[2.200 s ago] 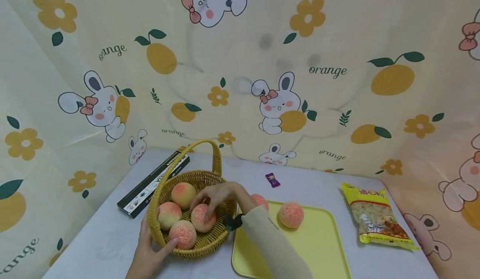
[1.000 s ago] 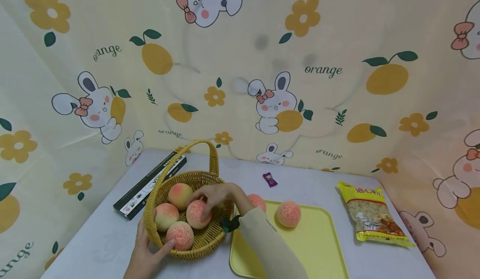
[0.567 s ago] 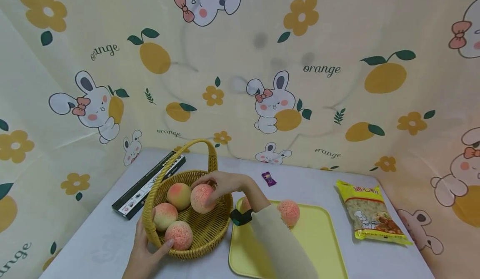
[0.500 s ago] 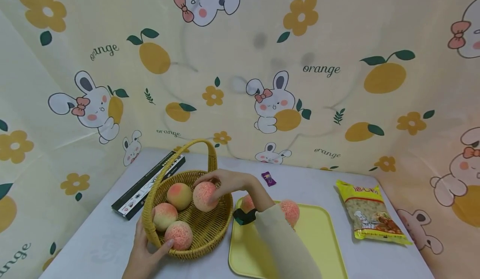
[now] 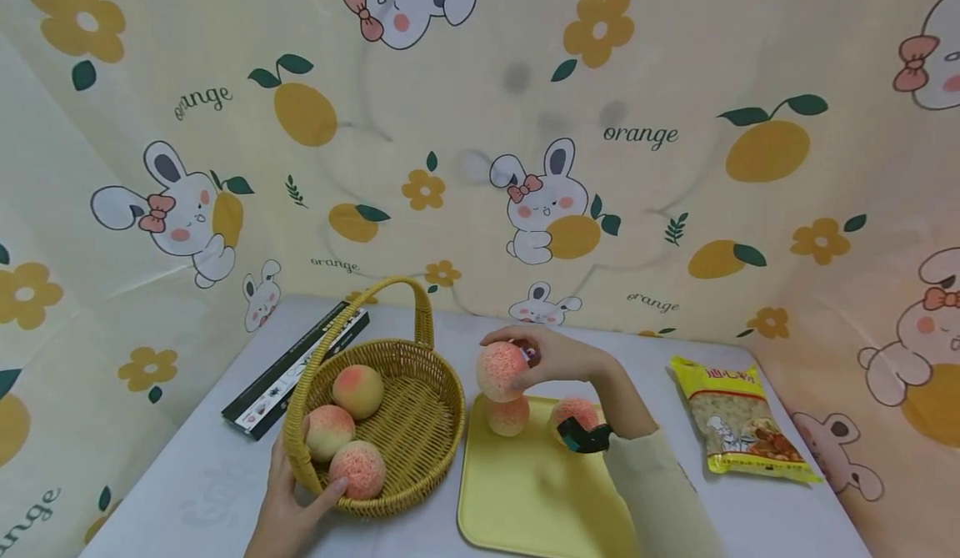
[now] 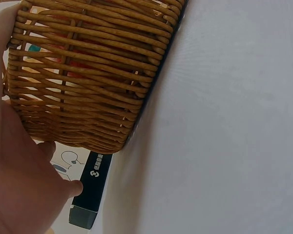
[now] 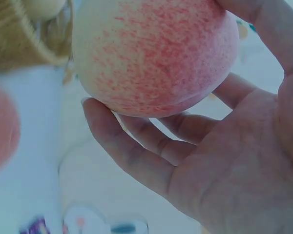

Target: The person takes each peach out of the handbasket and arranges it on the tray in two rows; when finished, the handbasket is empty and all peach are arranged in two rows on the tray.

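My right hand (image 5: pixel 564 358) holds a pink-speckled peach (image 5: pixel 499 372) between thumb and fingers, raised over the back left of the yellow tray (image 5: pixel 525 508). In the right wrist view the fingers curve beneath the peach (image 7: pixel 156 53). On the tray, one peach (image 5: pixel 507 417) shows just below the held one, and another peach (image 5: pixel 573 414) sits partly behind my wrist. My left hand (image 5: pixel 288 508) grips the near left rim of the wicker basket (image 5: pixel 420 458), thumb over the edge. Inside, on its left side, lie a yellowish peach (image 5: pixel 357 391), a paler peach (image 5: pixel 330 433) and a speckled peach (image 5: pixel 357 470).
The basket's tall arched handle (image 5: pixel 423 316) rises over it. A long black-and-white box (image 5: pixel 258 412) lies behind the basket at left. A purple candy wrapper (image 5: pixel 531 353) is partly hidden by my right hand. A yellow food bag (image 5: pixel 738 420) lies at right.
My right hand has lifted the speckled peach out of the basket and carried it right, over the tray. My left hand has stayed on the basket rim.
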{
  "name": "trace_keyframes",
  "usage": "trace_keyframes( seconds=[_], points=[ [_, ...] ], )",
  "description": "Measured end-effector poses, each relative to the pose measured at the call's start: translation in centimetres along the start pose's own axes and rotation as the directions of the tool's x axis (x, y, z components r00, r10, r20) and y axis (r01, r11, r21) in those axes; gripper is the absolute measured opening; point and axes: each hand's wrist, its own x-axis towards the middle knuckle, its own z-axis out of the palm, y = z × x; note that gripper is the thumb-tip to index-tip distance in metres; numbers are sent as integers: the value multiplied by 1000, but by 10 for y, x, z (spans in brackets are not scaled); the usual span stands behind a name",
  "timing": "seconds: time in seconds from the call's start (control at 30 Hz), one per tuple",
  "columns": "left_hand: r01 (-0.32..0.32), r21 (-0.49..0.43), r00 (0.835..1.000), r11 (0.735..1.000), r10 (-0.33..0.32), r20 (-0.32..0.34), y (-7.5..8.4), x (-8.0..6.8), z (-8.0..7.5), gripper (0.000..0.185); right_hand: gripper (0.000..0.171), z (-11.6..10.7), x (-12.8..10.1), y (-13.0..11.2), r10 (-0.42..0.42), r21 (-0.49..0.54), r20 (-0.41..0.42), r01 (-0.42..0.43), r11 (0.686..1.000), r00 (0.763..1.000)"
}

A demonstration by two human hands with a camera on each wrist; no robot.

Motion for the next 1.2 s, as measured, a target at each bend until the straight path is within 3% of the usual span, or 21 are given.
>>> trace_keyframes(
  seconds=[0.23, 0.47, 0.7, 0.97, 1.2],
  points=[
    [5, 29, 1000, 1000, -6, 2, 3, 1, 1, 101, 57, -18, -52, 17, 46, 52, -68, -43, 998, 997],
    [67, 32, 998, 997, -67, 17, 7, -3, -1, 102, 58, -28, -96, 34, 89, 49, -143, -83, 995, 986],
    [45, 8, 999, 999, -45, 18, 6, -2, 2, 101, 59, -27, -137, 54, 136, 20, -197, -135, 991, 971],
    [24, 6, 1000, 1000, -24, 6, 5, -2, 1, 101, 57, -19, -170, 79, 283, 75, -219, -273, 959, 934],
    [105, 41, 994, 994, -107, 35, 8, -1, 2, 104, 57, -13, -184, 96, 328, 69, -219, -321, 945, 919]
  ],
)
